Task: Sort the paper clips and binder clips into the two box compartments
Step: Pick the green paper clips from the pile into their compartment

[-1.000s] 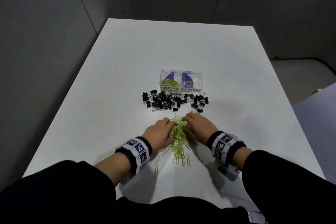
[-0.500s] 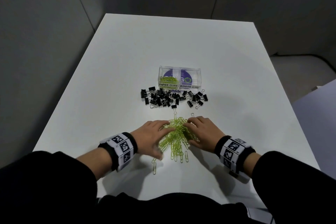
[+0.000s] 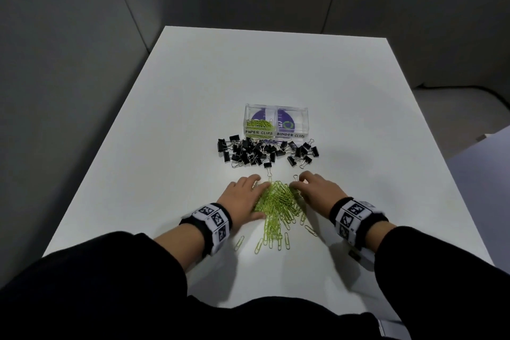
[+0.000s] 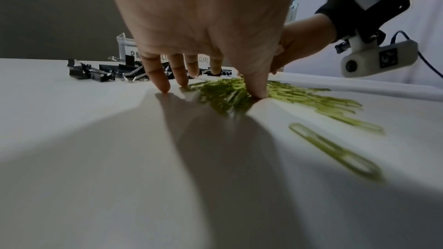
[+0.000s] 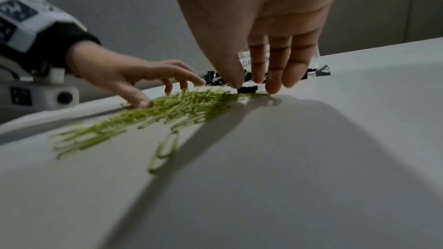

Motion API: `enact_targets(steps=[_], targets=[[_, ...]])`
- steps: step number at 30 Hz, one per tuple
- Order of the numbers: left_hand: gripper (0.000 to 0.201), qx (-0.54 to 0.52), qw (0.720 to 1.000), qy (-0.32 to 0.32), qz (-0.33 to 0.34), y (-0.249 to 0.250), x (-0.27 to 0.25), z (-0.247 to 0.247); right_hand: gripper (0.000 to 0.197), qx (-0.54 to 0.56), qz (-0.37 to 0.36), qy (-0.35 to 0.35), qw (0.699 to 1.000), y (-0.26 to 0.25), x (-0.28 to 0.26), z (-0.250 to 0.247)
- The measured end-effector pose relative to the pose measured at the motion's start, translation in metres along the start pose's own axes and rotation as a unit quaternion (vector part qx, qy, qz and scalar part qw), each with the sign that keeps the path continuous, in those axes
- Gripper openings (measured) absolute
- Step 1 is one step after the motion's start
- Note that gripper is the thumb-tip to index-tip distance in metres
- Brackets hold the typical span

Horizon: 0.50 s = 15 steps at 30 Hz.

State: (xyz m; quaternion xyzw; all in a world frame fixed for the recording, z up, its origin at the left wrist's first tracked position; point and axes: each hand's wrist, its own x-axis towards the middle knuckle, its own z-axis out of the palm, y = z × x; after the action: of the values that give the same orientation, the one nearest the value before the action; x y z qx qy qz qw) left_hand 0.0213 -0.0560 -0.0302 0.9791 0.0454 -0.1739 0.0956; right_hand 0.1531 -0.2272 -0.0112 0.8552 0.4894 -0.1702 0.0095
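A pile of green paper clips (image 3: 278, 201) lies on the white table (image 3: 165, 174) between my hands. My left hand (image 3: 244, 196) rests at the pile's left edge with fingers spread and fingertips on the table, its thumb (image 4: 257, 90) pressing into the clips (image 4: 225, 96). My right hand (image 3: 314, 190) touches the pile's far right edge with straight fingers (image 5: 273, 82). Neither hand holds anything. Black binder clips (image 3: 265, 152) lie heaped in front of the clear two-compartment box (image 3: 303, 112). Its left compartment holds some green clips (image 3: 259, 125).
Loose green clips (image 3: 239, 243) lie near the table's front edge, with another (image 3: 311, 230) to the right. One black binder clip (image 3: 267, 165) sits just beyond the green pile. Grey walls stand behind the table; bare tabletop stretches to both sides.
Both hands have drawn slightly apart from over the pile to its two sides, with fingers spread wider. More of the green pile now shows between them.
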Motion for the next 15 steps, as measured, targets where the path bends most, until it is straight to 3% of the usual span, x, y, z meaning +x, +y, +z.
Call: enact_targets(steps=[2, 6, 7, 11, 15], targets=[[0.075, 0.0, 1.0, 0.005, 0.007, -0.001, 0.006, -0.005, 0.033, -0.016, -0.011, -0.012, 1.0, 0.0, 0.005, -0.004], [0.079, 0.008, 1.0, 0.006, 0.024, -0.008, 0.004, -0.008, 0.032, -0.016, -0.029, 0.06, 0.998, 0.002, 0.004, -0.006], [0.083, 0.016, 1.0, -0.003, 0.024, -0.009, 0.002, -0.007, 0.038, -0.018, -0.044, 0.059, 0.997, 0.0, 0.0, -0.006], [0.087, 0.025, 0.999, -0.02, 0.037, -0.011, -0.006, -0.004, 0.078, -0.055, -0.045, -0.052, 0.996, -0.012, -0.018, 0.003], [0.088, -0.009, 0.999, -0.002, 0.037, -0.004, -0.003, -0.006, 0.093, -0.018, -0.003, -0.061, 0.998, -0.017, -0.011, 0.004]])
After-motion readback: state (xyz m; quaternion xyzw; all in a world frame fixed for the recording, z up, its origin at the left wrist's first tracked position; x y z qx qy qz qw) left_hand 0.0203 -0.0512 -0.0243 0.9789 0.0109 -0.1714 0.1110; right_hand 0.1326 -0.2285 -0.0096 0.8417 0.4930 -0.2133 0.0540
